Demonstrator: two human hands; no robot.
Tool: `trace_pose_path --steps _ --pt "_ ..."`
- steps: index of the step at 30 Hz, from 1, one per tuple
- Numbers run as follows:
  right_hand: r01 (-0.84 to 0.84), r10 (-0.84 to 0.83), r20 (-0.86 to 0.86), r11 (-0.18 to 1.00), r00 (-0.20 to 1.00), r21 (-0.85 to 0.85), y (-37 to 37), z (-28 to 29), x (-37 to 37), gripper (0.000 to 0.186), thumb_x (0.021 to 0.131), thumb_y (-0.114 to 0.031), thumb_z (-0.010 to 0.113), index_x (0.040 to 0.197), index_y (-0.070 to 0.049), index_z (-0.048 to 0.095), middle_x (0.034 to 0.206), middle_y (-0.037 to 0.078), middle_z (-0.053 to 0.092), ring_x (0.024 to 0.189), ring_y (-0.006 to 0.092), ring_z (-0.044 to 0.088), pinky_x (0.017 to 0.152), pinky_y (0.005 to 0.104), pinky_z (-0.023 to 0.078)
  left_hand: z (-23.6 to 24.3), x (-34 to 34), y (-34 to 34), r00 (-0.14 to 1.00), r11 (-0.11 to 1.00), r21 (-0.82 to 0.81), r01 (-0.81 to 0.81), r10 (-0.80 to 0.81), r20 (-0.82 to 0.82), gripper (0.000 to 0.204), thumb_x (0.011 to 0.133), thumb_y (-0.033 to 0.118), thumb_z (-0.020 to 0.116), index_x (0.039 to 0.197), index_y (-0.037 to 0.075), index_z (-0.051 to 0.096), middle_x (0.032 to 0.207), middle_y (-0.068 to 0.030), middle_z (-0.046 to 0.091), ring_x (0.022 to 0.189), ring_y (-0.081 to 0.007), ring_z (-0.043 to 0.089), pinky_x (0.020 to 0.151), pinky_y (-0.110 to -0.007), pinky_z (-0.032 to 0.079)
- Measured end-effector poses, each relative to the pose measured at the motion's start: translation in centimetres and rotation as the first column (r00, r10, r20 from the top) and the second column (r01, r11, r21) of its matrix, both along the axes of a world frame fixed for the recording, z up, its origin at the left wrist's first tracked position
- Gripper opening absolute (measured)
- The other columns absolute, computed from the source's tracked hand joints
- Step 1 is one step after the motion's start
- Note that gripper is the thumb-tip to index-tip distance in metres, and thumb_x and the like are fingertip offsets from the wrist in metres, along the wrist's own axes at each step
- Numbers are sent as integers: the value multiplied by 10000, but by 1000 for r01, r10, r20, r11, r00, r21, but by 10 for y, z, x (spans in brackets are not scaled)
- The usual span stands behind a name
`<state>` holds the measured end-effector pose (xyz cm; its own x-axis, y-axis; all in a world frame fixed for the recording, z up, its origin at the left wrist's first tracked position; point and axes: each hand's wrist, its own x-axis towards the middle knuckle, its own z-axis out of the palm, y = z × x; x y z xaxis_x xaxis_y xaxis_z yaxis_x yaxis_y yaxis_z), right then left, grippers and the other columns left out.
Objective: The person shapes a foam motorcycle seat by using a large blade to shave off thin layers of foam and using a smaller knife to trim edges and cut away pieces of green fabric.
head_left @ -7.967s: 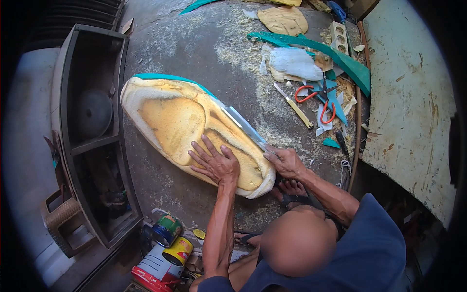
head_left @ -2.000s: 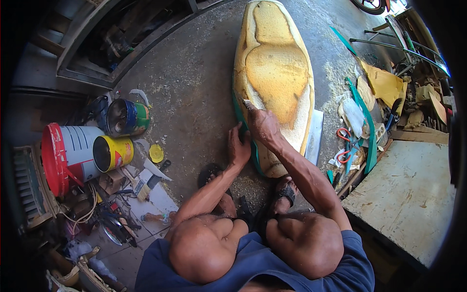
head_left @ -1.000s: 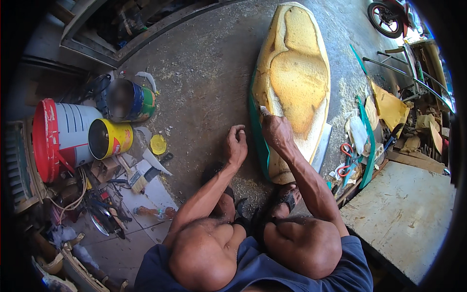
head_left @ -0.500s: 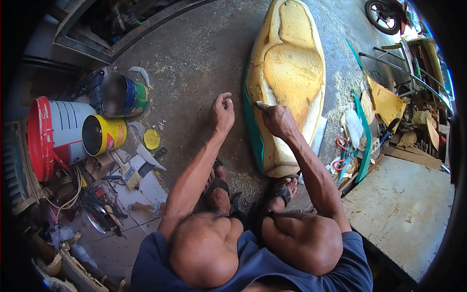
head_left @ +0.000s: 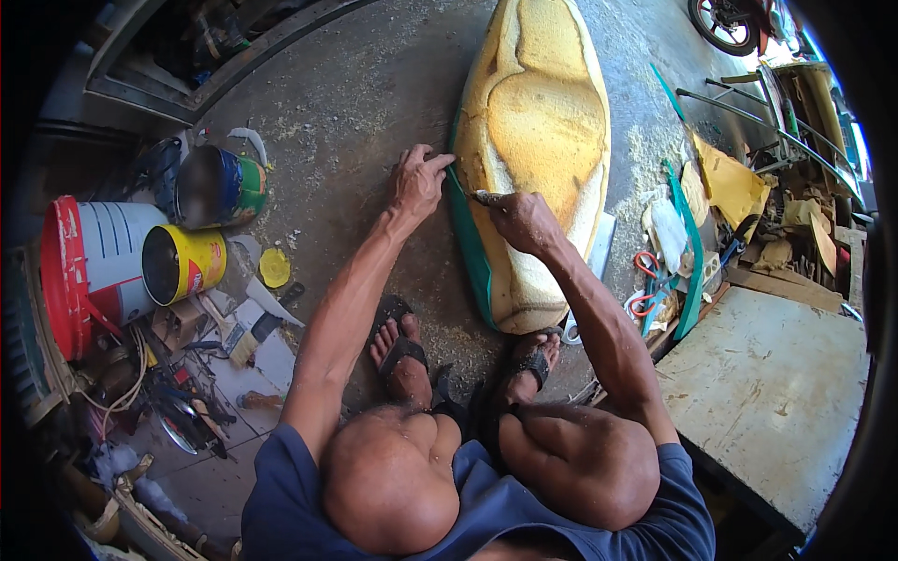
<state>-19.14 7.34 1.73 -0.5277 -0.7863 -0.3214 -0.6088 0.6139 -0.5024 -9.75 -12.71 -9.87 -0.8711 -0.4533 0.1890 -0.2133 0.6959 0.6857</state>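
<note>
A long foam motorcycle seat (head_left: 543,131), yellowish and shaped with hollows, lies on the floor in front of me. Green material (head_left: 472,266) runs along its left edge. My left hand (head_left: 419,182) is beside that edge, fingers apart, one fingertip reaching to the green strip; nothing shows in its grasp. Closed around a small dark tool with a short tip (head_left: 486,197), my right hand (head_left: 526,222) rests over the seat's left side. The tip is at the foam; its exact kind is too small to make out.
At left stand a red-and-white bucket (head_left: 65,280), a yellow can (head_left: 187,265) and a blue-green can (head_left: 245,187), near a paintbrush (head_left: 241,346) and loose tools. On the right are red-handled scissors (head_left: 645,280), green strips (head_left: 690,252), scraps and a worn board (head_left: 767,402). Foam crumbs dot the floor.
My left hand has moved up to the seat's green edge, and its fingers have spread. My right hand stays by the seat's left side with the tool. My left foot has shifted left.
</note>
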Motion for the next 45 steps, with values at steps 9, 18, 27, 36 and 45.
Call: trace_pose_path --steps 9,18,27,36,45 --pt "99 -98 11 995 995 -29 12 7 21 216 940 -187 618 1007 -86 798 790 263 699 722 438 712 706 493 597 17 5 -8 994 994 -38 -103 104 25 79 898 137 711 968 125 747 1071 -93 662 1054 -334 611 892 -471 485" --pt "94 -99 -95 994 991 -56 6 -10 34 273 946 -155 608 1161 -107 768 706 279 649 651 430 700 648 506 576 19 24 -1 908 919 0 -394 389 152 269 936 128 642 1184 38 700 997 -149 715 977 -368 668 903 -484 518" --pt "35 -36 -119 999 992 -6 12 -9 33 226 935 -151 604 1039 -60 782 681 280 641 603 423 692 620 498 572 22 53 10 954 939 193 -284 258 150 289 920 122 666 1199 50 693 999 -141 718 962 -348 681 862 -457 541" --pt "88 -92 -38 992 995 -94 23 0 33 225 949 -182 620 935 -28 784 719 285 655 664 435 702 648 488 574 32 42 30 990 958 266 -105 75 123 315 935 101 640 1243 111 705 1046 -150 704 994 -360 671 909 -458 536" --pt "66 -77 -57 982 995 -175 42 -5 37 205 907 -158 617 862 -34 773 746 256 675 654 425 700 654 480 587 33 32 28 998 992 115 41 -46 38 332 900 50 681 1209 142 758 1079 -132 692 1024 -348 628 962 -449 502"
